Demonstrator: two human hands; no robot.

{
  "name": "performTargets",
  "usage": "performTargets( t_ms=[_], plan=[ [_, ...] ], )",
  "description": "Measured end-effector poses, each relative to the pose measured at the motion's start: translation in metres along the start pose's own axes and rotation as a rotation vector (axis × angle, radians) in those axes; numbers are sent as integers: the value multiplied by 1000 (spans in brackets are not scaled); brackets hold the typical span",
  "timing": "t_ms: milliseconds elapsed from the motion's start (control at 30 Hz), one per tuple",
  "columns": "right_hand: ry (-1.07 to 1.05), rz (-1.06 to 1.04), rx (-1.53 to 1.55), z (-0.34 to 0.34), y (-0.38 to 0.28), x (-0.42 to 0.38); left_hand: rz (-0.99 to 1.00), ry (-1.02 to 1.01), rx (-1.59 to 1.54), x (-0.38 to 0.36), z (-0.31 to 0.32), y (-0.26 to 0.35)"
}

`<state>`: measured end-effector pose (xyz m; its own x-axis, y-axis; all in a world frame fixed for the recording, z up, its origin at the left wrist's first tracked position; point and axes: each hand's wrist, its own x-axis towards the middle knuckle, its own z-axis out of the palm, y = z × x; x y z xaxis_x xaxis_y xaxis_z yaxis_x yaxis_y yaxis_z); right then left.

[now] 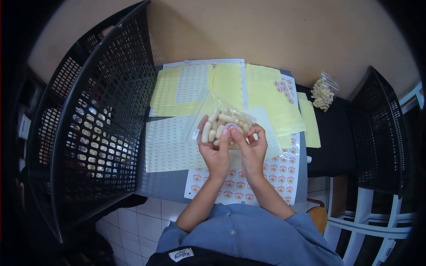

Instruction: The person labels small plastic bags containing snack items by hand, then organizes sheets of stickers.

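Observation:
A clear plastic bag (pixel 222 116) full of pale, stubby stick-shaped pieces is held up over the table between both my hands. My left hand (pixel 215 156) is closed on its lower left part, fingers behind and thumb in front. My right hand (pixel 252 153) grips the lower right part. Both thumbs press on a round pink-and-orange sticker (pixel 230 127) on the bag's front. A small white label (pixel 195 134) with print sits at the bag's left edge. Below my wrists lies a sheet of round orange stickers (pixel 238 185).
Sheets of small printed labels (pixel 166 148) and yellow backing paper (pixel 266 93) cover the grey table (pixel 162 182). Tall black plastic baskets (pixel 106 106) stand at the left, another black basket (pixel 382 137) at the right. A second filled bag (pixel 323 95) rests on a black surface at the right.

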<state>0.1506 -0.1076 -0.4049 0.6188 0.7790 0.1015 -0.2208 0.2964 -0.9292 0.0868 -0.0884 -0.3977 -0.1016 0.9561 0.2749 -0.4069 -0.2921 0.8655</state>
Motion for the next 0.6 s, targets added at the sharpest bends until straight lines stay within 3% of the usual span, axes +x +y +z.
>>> performTargets(
  t_ms=[33,167,233,467,600],
  plan=[
    [-45,58,151,-1,-1,0,-1,-1,1,1,1,1],
    [-75,83,223,-6,-9,0,-13,16,33,6,4,1],
    [-4,-18,132,-13,-10,3,-48,-48,23,6,5,-4],
    [-38,-67,-5,-36,-33,15,-158,-262,-52,-8,21,3],
    [25,-88,-73,-49,-42,14,-82,-343,21,-16,32,-1]
  ],
)
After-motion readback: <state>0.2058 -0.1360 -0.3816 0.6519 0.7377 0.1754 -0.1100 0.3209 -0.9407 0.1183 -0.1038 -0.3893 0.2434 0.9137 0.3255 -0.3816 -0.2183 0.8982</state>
